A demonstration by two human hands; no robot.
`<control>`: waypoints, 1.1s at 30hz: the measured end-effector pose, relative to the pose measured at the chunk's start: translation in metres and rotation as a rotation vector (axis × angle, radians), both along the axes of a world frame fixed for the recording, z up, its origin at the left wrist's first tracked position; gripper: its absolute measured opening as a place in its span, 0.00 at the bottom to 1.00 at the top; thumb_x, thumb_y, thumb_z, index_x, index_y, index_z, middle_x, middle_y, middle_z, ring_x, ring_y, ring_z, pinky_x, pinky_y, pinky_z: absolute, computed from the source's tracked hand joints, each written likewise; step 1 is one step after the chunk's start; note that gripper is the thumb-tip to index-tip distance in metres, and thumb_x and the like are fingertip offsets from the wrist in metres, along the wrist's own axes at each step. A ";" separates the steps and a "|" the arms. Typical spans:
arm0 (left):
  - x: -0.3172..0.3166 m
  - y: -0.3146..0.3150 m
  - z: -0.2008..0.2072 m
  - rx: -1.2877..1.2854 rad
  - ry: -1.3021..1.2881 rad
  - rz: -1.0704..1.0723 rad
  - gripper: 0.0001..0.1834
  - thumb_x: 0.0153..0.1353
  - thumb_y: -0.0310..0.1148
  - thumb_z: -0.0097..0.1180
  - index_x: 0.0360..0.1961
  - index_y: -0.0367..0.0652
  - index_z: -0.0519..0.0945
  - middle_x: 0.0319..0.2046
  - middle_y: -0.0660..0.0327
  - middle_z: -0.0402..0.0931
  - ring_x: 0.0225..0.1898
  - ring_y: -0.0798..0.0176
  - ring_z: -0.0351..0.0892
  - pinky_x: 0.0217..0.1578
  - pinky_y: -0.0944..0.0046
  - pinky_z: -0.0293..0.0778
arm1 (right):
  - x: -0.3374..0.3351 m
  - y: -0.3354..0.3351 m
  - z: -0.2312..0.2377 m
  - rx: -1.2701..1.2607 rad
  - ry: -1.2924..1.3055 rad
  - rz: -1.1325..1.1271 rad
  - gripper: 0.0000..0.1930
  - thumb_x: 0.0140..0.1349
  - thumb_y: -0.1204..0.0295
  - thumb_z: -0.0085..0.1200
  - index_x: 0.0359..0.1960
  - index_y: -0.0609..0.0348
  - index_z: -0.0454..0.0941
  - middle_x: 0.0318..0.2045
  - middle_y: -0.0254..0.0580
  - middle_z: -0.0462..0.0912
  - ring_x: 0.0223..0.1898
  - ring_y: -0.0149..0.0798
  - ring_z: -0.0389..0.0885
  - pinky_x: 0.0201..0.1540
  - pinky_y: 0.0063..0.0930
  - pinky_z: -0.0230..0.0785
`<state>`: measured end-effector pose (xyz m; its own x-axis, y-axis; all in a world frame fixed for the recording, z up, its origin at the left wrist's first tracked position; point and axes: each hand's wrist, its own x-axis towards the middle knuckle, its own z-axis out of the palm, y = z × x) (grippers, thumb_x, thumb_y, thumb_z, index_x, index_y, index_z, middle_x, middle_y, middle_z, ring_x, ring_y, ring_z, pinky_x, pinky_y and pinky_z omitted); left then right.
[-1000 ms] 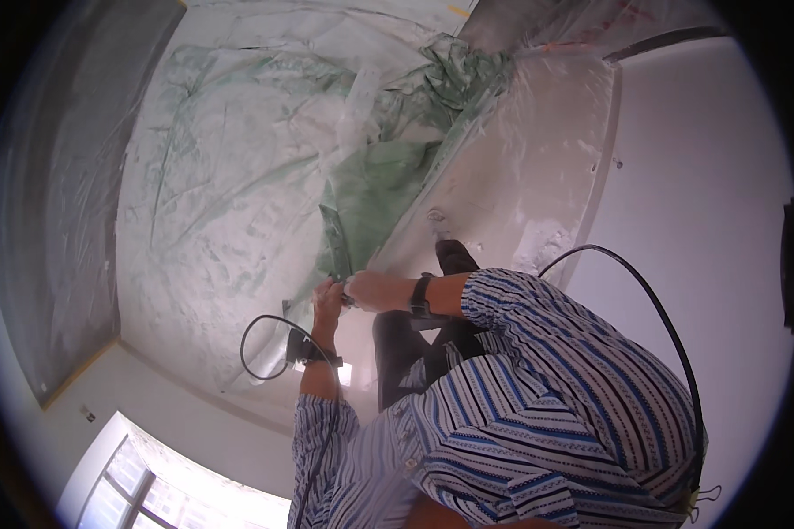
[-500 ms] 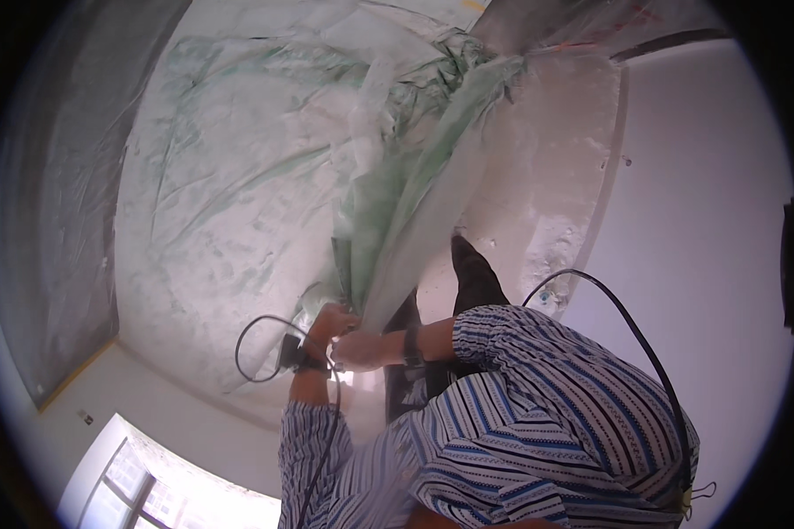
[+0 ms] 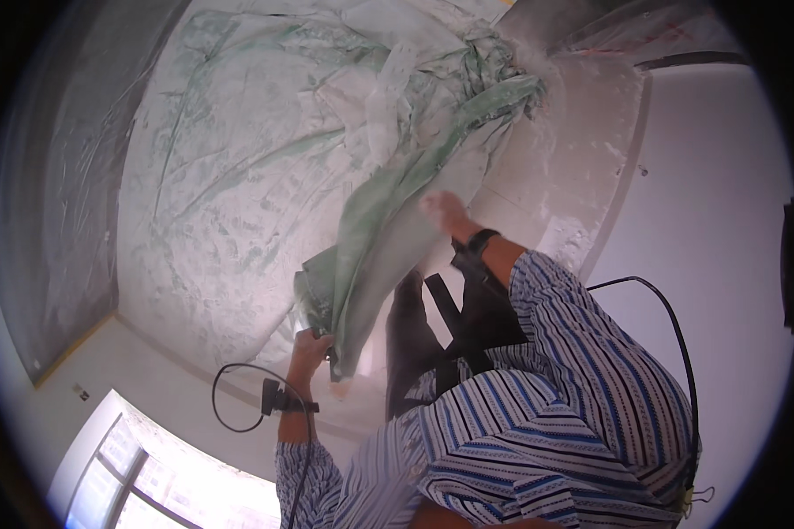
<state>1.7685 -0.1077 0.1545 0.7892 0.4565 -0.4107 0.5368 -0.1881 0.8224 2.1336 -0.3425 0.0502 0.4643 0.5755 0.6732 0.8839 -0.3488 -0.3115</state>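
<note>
Your left hand (image 3: 309,354) is closed on the near end of the dusty green plastic sheet (image 3: 362,234), where the film bunches into a narrow gather. Your right hand (image 3: 444,213) is out ahead, by the sheet's pale right-hand edge; it is blurred, so whether its fingers pinch the film or hang free, I cannot tell. The sheet spreads over the floor (image 3: 551,185) in front of you, with a long green fold running from your left hand up to a crumpled heap at the far end.

The left grip looks like your anchor, so hold it firm and low while the right hand works along the edge. Thin film probably slips when caught by one layer; take a fuller pinch with the right. White powder lies thick on the sheet, so slow, low movements should raise less dust than a flick. Guide the loose edge inward over the powder rather than outward. Mind the black cable looping beside your left wrist mount (image 3: 273,397), which could snag on the film, and keep your trouser legs (image 3: 406,335) clear of the edge.
</note>
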 end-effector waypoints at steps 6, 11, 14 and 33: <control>0.067 -0.040 -0.003 0.019 0.097 0.016 0.14 0.46 0.32 0.55 0.28 0.28 0.80 0.17 0.58 0.76 0.18 0.69 0.73 0.19 0.68 0.69 | 0.206 -0.132 -0.115 -0.379 -0.354 -0.442 0.10 0.46 0.69 0.52 0.33 0.45 0.79 0.32 0.33 0.77 0.36 0.41 0.75 0.37 0.38 0.65; 0.155 -0.069 -0.028 0.028 0.151 0.113 0.14 0.46 0.31 0.54 0.29 0.29 0.80 0.18 0.58 0.77 0.20 0.69 0.75 0.21 0.67 0.70 | 0.350 -0.155 -0.174 -0.718 0.236 -0.404 0.10 0.52 0.67 0.49 0.33 0.48 0.81 0.37 0.41 0.79 0.44 0.47 0.73 0.51 0.37 0.63; 0.200 -0.070 -0.055 0.173 0.285 0.198 0.16 0.43 0.34 0.55 0.27 0.29 0.80 0.17 0.58 0.77 0.18 0.68 0.74 0.20 0.67 0.70 | 0.429 -0.134 -0.202 -0.725 0.169 -0.339 0.10 0.52 0.66 0.49 0.34 0.50 0.80 0.38 0.42 0.79 0.46 0.47 0.74 0.49 0.37 0.65; 0.452 0.019 -0.319 0.038 0.450 0.637 0.11 0.42 0.23 0.52 0.30 0.32 0.77 0.20 0.62 0.74 0.20 0.68 0.70 0.20 0.65 0.65 | 0.940 -0.132 -0.484 -0.935 0.251 -0.463 0.32 0.54 0.59 0.57 0.61 0.49 0.64 0.56 0.44 0.69 0.57 0.39 0.66 0.60 0.31 0.55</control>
<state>2.2202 -0.0886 -0.1643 0.1309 0.7859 -0.6043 0.8314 0.2450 0.4988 3.0738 -0.4742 -0.4343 0.8336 0.5453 -0.0878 0.5520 -0.8280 0.0984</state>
